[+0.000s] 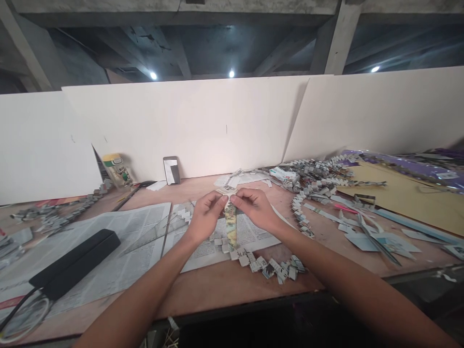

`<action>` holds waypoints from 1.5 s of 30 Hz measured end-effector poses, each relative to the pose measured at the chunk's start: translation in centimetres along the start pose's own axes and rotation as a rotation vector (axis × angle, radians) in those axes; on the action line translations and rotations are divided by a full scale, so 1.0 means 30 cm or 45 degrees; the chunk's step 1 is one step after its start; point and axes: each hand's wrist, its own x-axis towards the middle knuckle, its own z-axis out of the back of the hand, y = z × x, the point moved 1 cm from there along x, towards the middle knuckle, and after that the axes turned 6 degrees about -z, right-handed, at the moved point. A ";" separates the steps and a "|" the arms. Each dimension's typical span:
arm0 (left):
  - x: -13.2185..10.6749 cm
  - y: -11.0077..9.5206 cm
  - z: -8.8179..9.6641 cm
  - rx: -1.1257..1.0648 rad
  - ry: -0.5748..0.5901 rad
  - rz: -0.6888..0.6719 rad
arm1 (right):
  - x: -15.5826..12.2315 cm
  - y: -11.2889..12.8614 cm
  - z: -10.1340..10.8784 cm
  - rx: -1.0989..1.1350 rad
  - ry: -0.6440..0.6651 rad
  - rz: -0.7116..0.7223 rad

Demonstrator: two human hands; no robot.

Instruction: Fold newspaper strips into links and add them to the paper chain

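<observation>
Both hands meet at the middle of the table, pinching one printed paper strip (231,227). My left hand (207,212) grips its top end between thumb and forefinger. On the other side, my right hand (254,207) pinches the same end, the two thumbs nearly touching. Yellow and green print covers the strip, which hangs down toward me. Just below its lower end lies a zigzag chain of folded newsprint (253,263). Sheets of newspaper (197,258) are spread under my hands.
A black box-shaped device (76,261) with a cable lies at left, near a clear set square (154,237). A phone (171,170) and a yellow-lidded bottle (119,171) stand by the white panel. Scissors (377,239), paper scraps and heaped paper chains (311,174) occupy the right.
</observation>
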 end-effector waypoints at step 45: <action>0.035 -0.032 0.058 -0.518 0.172 0.363 | -0.034 -0.031 -0.094 1.346 0.818 -0.928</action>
